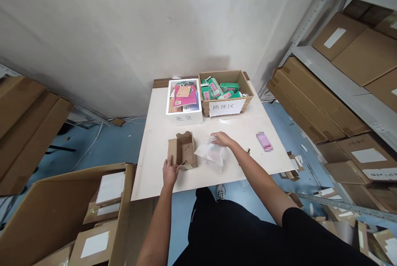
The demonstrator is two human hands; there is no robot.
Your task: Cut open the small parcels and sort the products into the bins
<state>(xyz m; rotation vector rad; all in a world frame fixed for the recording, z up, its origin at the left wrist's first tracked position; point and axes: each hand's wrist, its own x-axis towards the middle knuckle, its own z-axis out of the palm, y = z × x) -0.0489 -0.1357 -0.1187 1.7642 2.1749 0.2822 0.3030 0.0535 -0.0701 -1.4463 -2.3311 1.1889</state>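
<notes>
Forward over table [149, 171], right hand [221, 138].

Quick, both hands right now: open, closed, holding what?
Left hand: on the open cardboard box's near-left corner; whether it grips cannot be told.
Right hand: closed, holding translucent plastic.

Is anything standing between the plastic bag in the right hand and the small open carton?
Nothing separate is visible between them; only a side wall of the small carton faces the plastic bag.
</notes>
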